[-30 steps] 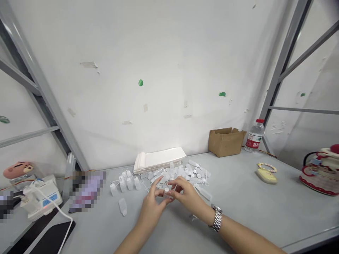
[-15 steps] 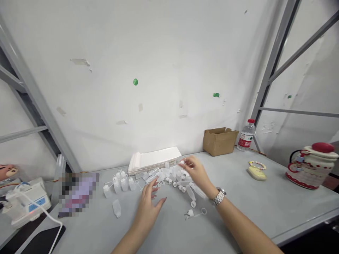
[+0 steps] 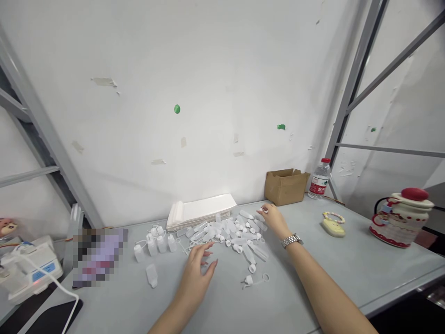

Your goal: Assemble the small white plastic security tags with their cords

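Observation:
My right hand (image 3: 277, 220) pinches a small white cap (image 3: 264, 210) just beyond the right side of a heap of bottles. A thin strap with a ring seems to dangle from it. Beneath and to the left spreads the heap of small translucent plastic squeeze bottles (image 3: 248, 253) and loose caps. My left hand (image 3: 198, 266) hovers at the heap's near left edge, fingers apart and holding nothing. Left of it, several capped bottles (image 3: 162, 244) stand upright in a group, and one uncapped bottle (image 3: 151, 275) lies on its side. Nearer me lies a loose cap with a ring strap (image 3: 248, 280).
Behind the heap lies a stack of white flat sheets (image 3: 208, 208). Further right are a cardboard box (image 3: 285, 189), a water bottle (image 3: 319, 181), a yellow item with a bead loop (image 3: 333, 228) and a decorated jug (image 3: 399, 222). At left sit a power strip (image 3: 34, 273) and a blurred purple item (image 3: 100, 257).
My right hand has moved right from above the heap to its far right side, with the white cap in its fingers. The left hand has barely moved.

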